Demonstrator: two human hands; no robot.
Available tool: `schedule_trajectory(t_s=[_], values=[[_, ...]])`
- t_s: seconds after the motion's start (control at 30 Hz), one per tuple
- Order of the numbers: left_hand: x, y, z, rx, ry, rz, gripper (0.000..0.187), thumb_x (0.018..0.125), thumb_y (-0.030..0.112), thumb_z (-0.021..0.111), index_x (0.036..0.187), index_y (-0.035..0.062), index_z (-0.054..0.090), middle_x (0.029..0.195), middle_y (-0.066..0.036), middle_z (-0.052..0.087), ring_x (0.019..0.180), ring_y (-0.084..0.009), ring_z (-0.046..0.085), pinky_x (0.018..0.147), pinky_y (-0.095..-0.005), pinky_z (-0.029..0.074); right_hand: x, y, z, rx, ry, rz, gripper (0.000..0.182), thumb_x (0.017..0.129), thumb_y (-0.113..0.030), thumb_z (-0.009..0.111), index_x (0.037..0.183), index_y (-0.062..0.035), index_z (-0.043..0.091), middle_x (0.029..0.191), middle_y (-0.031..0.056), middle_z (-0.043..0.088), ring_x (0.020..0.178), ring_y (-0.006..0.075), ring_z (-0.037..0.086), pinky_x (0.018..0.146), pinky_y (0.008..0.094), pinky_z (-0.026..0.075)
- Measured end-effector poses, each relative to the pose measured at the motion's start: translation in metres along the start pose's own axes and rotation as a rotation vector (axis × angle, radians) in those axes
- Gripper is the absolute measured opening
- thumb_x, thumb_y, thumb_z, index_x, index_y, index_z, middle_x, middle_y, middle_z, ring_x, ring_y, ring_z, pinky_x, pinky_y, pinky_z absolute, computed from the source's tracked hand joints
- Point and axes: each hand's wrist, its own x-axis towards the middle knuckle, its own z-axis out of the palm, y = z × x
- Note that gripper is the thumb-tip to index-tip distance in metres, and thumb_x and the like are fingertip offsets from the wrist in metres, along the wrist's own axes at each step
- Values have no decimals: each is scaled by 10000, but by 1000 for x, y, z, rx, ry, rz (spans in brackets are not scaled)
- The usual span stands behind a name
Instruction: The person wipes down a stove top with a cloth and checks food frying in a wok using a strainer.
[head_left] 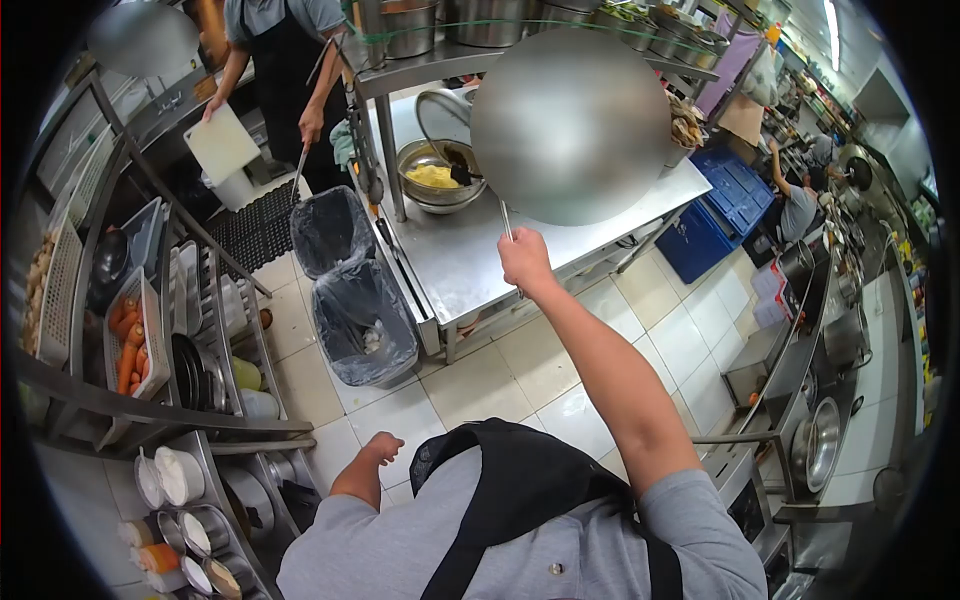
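Observation:
My right hand (525, 260) is closed around a thin metal handle (506, 218), held upright near the front edge of the steel worktable (462, 275). A blurred patch hides the handle's upper end, so its kind cannot be told. On the table, to the left of that hand, stands a metal bowl (408, 187) with a yellow food (432, 177) in it. Something black, like a spatula head (460, 174), rests in the bowl. My left hand (382, 448) hangs low by my side, fingers curled in, with nothing visible in it.
Two lined bins (365, 345) stand left of the worktable. A co-worker (285, 80) there holds a white cutting board (222, 143) and a knife (300, 168). Shelves with carrots (130, 345) line the left. A blue lidded container (705, 225) stands right; pots overhang the table.

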Motion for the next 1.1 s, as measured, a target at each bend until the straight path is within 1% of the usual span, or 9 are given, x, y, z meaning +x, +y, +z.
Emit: schedule_trajectory(t_s=[0.1,0.17,0.27,0.37,0.4,0.53,0.63,1.03,1.1], values=[[0,14,11,-254,-33,-118,412,811,32,525,1210,135,520,942,-93,600,696,-218,623,530,-343,548,-2,2,7,-158,66,-118,170,783,-112,495,748,43,556,659,167,597,635,245,604,601,367,471],[7,17,16,-141,6,28,308,861,114,480,1162,96,544,904,-96,605,666,-205,622,519,-348,539,-4,-3,4,-192,70,-97,170,775,-111,502,770,46,567,684,176,613,686,250,610,656,369,472],[-6,57,-1,-211,103,26,234,861,220,485,934,28,598,800,-102,614,625,-208,622,494,-351,527,-3,-2,-7,13,114,-106,178,796,-144,521,767,25,571,636,132,583,574,218,577,529,355,454],[32,52,-16,-159,125,209,272,847,260,503,873,5,595,770,-115,615,612,-222,620,488,-350,516,-32,-7,-50,546,11,296,173,847,-194,520,888,-32,560,517,22,431,391,121,412,330,288,299],[19,72,-22,-370,152,82,300,840,279,515,869,-10,592,773,-126,615,617,-232,617,484,-351,502,-43,2,-66,607,41,348,191,876,-200,493,967,-43,553,477,-14,355,348,80,344,292,255,245],[22,107,-49,193,17,263,270,868,267,481,917,27,594,795,-129,613,639,-234,602,506,-388,494,-108,71,-155,644,63,492,190,846,-239,500,977,-113,555,521,5,426,363,82,379,274,235,158],[-26,171,-49,-161,107,34,211,851,217,512,919,23,562,778,-129,590,693,-244,598,565,-406,497,-184,115,-229,792,323,551,140,834,-192,526,896,-68,542,525,46,448,369,125,408,279,263,216],[57,389,25,370,-84,643,209,825,189,553,918,1,557,768,-121,589,690,-240,594,562,-389,489,-403,221,-517,1143,1278,21,98,822,-69,531,846,12,482,536,73,457,402,172,452,380,304,390],[18,454,81,351,1,526,248,815,190,579,960,-11,575,805,-122,611,701,-235,602,593,-351,481,-430,232,-556,1128,1338,-10,92,818,-61,532,839,11,479,543,69,453,407,169,453,380,298,387]])
